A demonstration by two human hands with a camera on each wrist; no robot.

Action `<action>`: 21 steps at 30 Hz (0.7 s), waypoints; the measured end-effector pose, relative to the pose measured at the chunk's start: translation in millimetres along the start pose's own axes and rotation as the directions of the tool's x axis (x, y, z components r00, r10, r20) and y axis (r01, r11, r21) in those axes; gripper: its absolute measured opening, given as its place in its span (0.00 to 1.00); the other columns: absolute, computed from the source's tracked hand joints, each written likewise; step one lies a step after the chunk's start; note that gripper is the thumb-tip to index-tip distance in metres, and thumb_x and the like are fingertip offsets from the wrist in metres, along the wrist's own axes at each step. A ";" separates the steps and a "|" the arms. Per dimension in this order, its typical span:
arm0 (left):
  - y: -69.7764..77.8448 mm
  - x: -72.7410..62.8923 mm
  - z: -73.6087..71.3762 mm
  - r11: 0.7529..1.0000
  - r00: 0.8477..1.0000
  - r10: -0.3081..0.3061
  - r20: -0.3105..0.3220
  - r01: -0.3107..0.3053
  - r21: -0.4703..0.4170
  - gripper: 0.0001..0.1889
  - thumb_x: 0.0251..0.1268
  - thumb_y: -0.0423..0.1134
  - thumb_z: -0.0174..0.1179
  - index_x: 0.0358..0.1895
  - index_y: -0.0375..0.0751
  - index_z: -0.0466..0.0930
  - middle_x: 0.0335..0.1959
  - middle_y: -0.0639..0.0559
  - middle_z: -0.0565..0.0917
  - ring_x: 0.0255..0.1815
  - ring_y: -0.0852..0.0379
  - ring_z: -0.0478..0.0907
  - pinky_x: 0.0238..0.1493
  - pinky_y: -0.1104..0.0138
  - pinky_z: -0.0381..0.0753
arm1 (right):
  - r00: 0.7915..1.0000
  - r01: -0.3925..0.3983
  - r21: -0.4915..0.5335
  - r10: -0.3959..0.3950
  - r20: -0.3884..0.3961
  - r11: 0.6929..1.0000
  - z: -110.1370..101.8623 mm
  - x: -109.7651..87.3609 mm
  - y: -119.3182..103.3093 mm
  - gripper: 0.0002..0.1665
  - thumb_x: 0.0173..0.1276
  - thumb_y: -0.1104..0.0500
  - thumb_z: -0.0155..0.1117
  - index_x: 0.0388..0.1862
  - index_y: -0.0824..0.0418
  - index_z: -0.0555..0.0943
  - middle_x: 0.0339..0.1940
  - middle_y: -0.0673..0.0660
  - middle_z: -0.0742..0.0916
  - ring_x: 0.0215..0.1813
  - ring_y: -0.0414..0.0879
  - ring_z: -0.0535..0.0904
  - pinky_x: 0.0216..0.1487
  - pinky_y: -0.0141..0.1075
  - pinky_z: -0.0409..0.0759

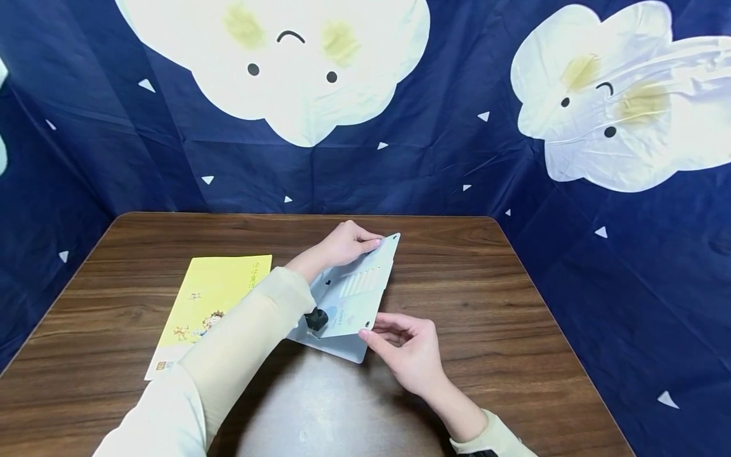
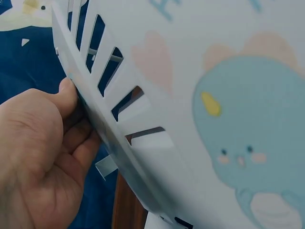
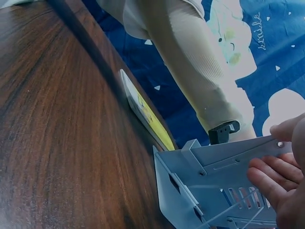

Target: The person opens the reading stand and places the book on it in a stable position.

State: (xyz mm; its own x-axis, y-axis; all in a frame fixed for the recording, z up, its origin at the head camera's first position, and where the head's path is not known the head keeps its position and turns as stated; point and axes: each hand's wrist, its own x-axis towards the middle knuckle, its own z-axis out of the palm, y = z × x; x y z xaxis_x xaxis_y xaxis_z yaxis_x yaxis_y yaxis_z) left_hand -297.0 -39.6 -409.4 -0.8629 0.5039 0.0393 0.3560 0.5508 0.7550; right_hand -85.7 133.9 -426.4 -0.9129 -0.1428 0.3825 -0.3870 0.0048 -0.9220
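Observation:
A light-blue folding book stand [image 1: 356,292], printed with a cartoon animal and cut with a row of slots, is tilted partly unfolded over the table. My left hand [image 1: 345,244] grips the far edge of its raised panel. In the left wrist view the printed panel [image 2: 248,133] fills most of the picture, with that hand's fingers behind its edge. At the near right corner, my right hand [image 1: 408,352] pinches the panel, thumb on one face and fingers on the other. The right wrist view shows the stand's inner side [image 3: 190,162] with thin wire rods.
On the left of the wooden table [image 1: 474,304] lies a yellow book [image 1: 223,285], partly covered by my left sleeve [image 1: 245,343]. A dark blue curtain [image 1: 445,165] with white clouds hangs behind the table and along its sides.

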 end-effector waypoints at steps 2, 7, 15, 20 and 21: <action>0.5 0.2 0.1 1.000 1.000 -0.008 -0.005 0.008 0.002 0.15 0.80 0.47 0.63 0.63 0.51 0.88 0.60 0.51 0.86 0.65 0.54 0.81 0.63 0.60 0.79 | 1.000 -0.003 -0.011 0.002 -0.020 1.000 -0.6 -2.0 -0.9 0.12 0.62 0.77 0.75 0.45 0.74 0.89 0.35 0.63 0.92 0.39 0.42 0.90 0.40 0.42 0.90; 0.7 -0.6 -0.4 1.000 1.000 -0.020 -0.016 0.020 0.008 0.15 0.79 0.46 0.64 0.61 0.50 0.89 0.52 0.47 0.90 0.37 0.55 0.81 0.40 0.64 0.77 | 0.999 -0.002 -0.027 0.001 -0.044 1.000 -2.8 -6.2 -0.9 0.12 0.61 0.78 0.75 0.44 0.75 0.89 0.34 0.63 0.92 0.38 0.41 0.90 0.39 0.41 0.90; 0.9 -2.7 -1.6 0.999 0.997 -0.034 -0.063 0.033 -0.008 0.13 0.76 0.44 0.68 0.57 0.48 0.91 0.52 0.49 0.90 0.43 0.58 0.84 0.41 0.66 0.76 | 0.999 0.050 0.006 -0.050 -0.017 0.999 -9.8 -8.1 -0.4 0.10 0.64 0.77 0.73 0.45 0.78 0.88 0.35 0.67 0.91 0.38 0.46 0.91 0.39 0.40 0.89; -0.3 -4.1 -4.0 0.997 0.993 -0.073 -0.093 0.071 -0.021 0.12 0.74 0.44 0.70 0.55 0.47 0.92 0.51 0.48 0.91 0.50 0.56 0.84 0.44 0.65 0.78 | 0.999 0.053 0.030 -0.053 -0.010 0.998 -16.8 -8.3 -1.0 0.09 0.64 0.79 0.71 0.44 0.80 0.87 0.35 0.70 0.91 0.38 0.48 0.91 0.40 0.41 0.89; -0.6 -4.3 -4.6 0.997 0.992 -0.080 -0.098 0.078 -0.023 0.12 0.74 0.44 0.70 0.55 0.47 0.92 0.51 0.48 0.91 0.48 0.55 0.84 0.42 0.65 0.77 | 0.999 0.049 0.033 -0.049 -0.012 0.998 -18.5 -8.2 -0.9 0.09 0.64 0.79 0.71 0.44 0.80 0.87 0.35 0.70 0.91 0.38 0.49 0.92 0.40 0.41 0.89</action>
State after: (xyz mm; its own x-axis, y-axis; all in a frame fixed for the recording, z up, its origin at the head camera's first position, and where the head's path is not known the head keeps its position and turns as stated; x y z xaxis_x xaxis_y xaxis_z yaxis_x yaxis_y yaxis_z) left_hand -295.1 -45.2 -407.0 -0.9198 0.3901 0.0427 0.2790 0.5734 0.7703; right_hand -80.2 153.3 -427.6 -0.8944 -0.1314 0.4276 -0.4268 -0.0353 -0.9036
